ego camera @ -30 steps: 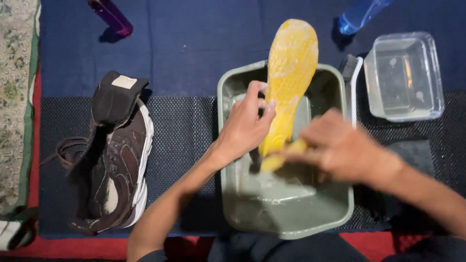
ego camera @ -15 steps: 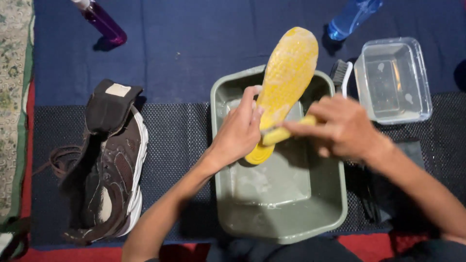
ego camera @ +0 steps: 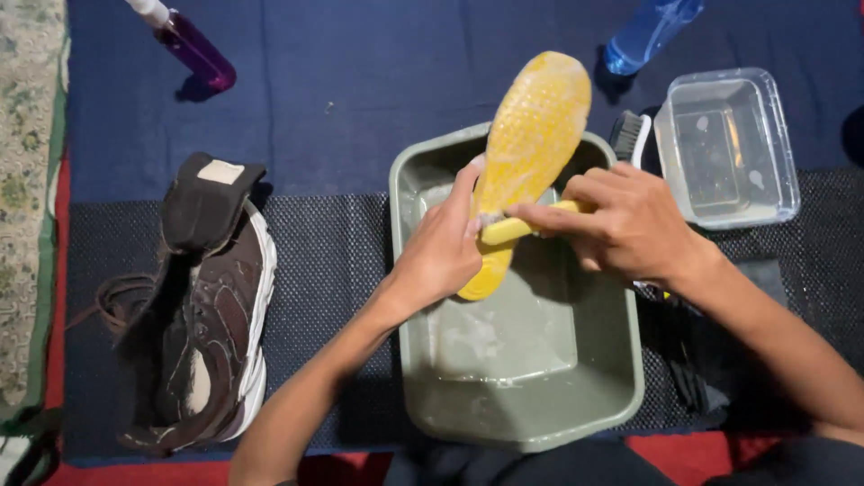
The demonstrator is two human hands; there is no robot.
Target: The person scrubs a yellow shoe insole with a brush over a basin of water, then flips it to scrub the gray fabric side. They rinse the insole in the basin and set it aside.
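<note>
The left hand [ego camera: 443, 252] curls around the edge of a yellow insole [ego camera: 526, 153], propping it tilted over the grey-green wash basin [ego camera: 531, 396]. The right hand [ego camera: 630, 220] is closed on a yellow brush handle [ego camera: 517, 227], whose head, probably bristled, is hidden against the insole. Since half a second ago the brush sits slightly higher on the insole. A brown sneaker [ego camera: 193, 315] lies well apart on the left.

The yellow brush [ego camera: 522, 225] has been moved up the yellow insole [ego camera: 526, 153] from the heel end to the middle, gripped in the right hand [ego camera: 630, 220]. The left hand [ego camera: 441, 252] has been shifted slightly lower along the insole's edge.
</note>
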